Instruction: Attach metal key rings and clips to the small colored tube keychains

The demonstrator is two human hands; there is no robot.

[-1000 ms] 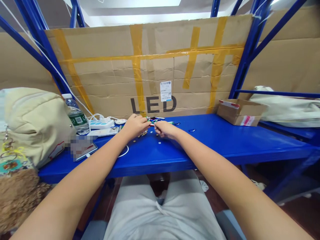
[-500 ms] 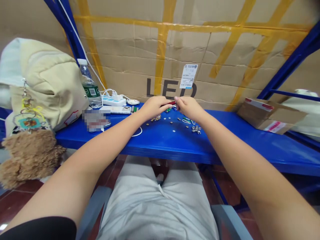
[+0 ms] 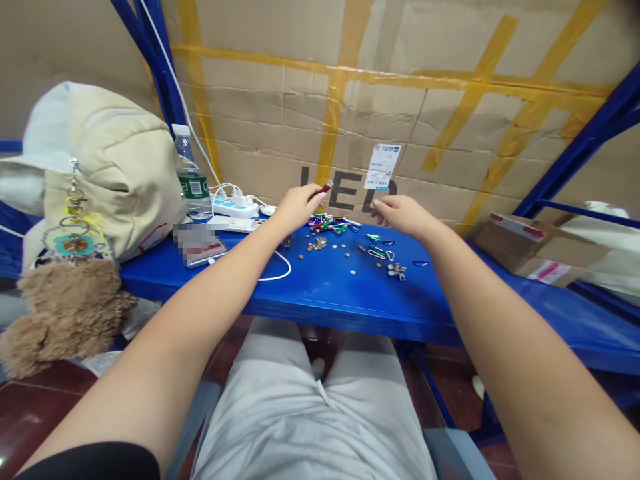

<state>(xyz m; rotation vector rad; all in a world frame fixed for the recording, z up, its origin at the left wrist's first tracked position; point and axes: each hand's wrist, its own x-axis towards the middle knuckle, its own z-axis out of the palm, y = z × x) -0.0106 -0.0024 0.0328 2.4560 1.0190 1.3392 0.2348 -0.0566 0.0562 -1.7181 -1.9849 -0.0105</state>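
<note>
My left hand is closed around a slim red metal tube, its silver end sticking out past the fingertips. Apart from it, my right hand is raised with its fingers curled together; whatever they may hold is too small to make out. Below and between the hands lies a pile of colored metal tubes. Small round brass-colored pieces are heaped just in front of it. Green and silver carabiners rest nearer my right hand, with a cluster of silver metal pieces and a blue carabiner.
On the left of the blue table are a cream bag, a water bottle, a power strip and a phone. A white cable curves nearby. A cardboard box stands right; a large carton backs the table.
My hands have moved apart: the left has gone left with the red tube, the right a little to the right. The pile of tubes shows more fully, and the view has shifted slightly.
</note>
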